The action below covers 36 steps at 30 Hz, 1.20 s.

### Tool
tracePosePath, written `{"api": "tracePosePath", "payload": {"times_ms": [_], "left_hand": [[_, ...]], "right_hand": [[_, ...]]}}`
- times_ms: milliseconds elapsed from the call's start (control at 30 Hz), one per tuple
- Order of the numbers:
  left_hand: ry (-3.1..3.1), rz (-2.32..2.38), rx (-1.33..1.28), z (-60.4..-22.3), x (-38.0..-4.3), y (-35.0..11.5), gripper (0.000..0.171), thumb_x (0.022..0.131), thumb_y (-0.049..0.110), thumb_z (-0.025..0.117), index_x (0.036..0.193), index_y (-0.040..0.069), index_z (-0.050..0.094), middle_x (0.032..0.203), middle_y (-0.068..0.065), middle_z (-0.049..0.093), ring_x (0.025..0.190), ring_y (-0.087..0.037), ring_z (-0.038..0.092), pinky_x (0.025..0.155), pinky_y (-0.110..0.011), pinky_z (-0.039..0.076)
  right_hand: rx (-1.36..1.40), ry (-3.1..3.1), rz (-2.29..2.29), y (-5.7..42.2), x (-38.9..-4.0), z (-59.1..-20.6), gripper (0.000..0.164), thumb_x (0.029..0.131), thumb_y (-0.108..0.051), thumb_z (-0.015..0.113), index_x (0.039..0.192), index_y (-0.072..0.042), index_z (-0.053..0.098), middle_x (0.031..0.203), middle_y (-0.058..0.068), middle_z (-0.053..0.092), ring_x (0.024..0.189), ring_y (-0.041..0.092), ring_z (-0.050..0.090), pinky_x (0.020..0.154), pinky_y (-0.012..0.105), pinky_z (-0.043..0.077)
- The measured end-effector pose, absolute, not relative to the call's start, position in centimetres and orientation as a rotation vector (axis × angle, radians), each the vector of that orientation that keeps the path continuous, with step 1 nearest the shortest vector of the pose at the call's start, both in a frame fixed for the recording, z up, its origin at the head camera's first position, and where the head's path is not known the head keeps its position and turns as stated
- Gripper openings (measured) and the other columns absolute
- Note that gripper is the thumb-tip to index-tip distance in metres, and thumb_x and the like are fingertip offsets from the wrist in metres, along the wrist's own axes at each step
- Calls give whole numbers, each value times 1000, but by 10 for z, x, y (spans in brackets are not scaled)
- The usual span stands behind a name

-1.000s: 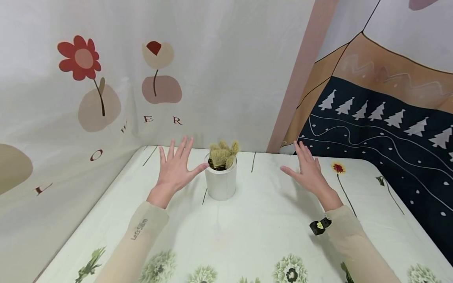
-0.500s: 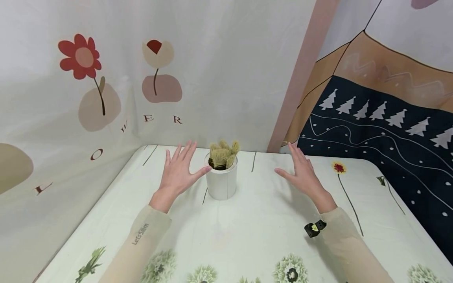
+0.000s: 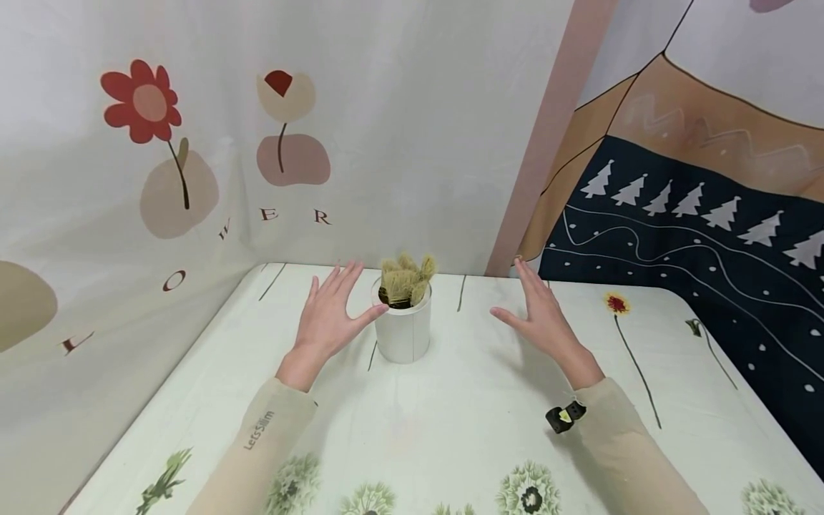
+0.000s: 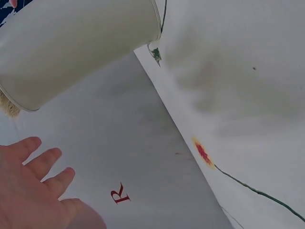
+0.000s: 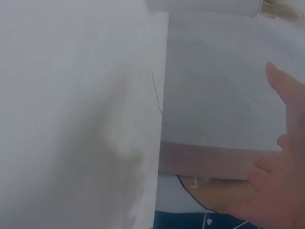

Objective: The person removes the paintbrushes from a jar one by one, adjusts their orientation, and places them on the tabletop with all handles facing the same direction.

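Note:
A white cylindrical pot [image 3: 403, 336] stands upright near the back of the table, with bushy yellow-green dried plants [image 3: 404, 280] rising from it. Just left of it is my left hand [image 3: 327, 315], fingers spread and thumb tip overlapping the pot's rim in the head view; whether it touches I cannot tell. My right hand [image 3: 543, 318] hovers to the right, well apart from the pot, fingers straight and thumb out. Neither hand holds anything. In the left wrist view the pot [image 4: 81, 47] lies across the top left, above the fingers. The right wrist view catches only the pot's edge [image 5: 209, 5].
A white cloth printed with flowers covers the table [image 3: 412, 422]. Behind it hangs a pale curtain [image 3: 412, 129] with flower prints and letters. A dark cloth with white trees [image 3: 682, 236] hangs at the right. A black strap [image 3: 566, 416] sits at the right cuff.
Both hands have moved inward toward the pot, the right one shifting left and the left one shifting slightly right. The pot has stayed in place.

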<state>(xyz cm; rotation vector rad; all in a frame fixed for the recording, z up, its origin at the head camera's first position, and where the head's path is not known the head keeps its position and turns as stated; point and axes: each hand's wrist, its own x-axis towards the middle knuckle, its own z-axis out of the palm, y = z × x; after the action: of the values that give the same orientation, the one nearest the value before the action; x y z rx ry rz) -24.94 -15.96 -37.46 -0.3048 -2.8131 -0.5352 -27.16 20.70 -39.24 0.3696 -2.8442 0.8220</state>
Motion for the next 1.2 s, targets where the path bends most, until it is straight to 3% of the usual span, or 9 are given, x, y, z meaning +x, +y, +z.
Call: {"api": "tracePosePath", "payload": {"times_ms": [533,800,1200], "left_hand": [[-2735,-664,-303,-377,-247,-151,86,87,66,62,156,21,36,159,-5,42,148,-27,37,128,-47,13],[-2768,-751,-205,-376,-243,-148,83,85,68,63,155,30,38,155,-9,47,146,-52,27,111,-67,34],[-2721,-763,-191,-380,-244,-144,81,83,64,69,150,24,47,149,-9,53,142,-45,41,109,-61,41]], "right_hand": [[422,-2797,897,190,-267,-389,98,91,-43,70,162,-17,7,169,11,10,155,37,14,122,62,20],[419,-2797,925,182,-264,-387,98,91,-45,70,162,-19,7,169,8,12,155,35,15,121,63,22],[437,-2781,942,170,-264,-388,97,91,-48,69,162,-22,9,168,10,17,154,35,21,118,63,28]]}}
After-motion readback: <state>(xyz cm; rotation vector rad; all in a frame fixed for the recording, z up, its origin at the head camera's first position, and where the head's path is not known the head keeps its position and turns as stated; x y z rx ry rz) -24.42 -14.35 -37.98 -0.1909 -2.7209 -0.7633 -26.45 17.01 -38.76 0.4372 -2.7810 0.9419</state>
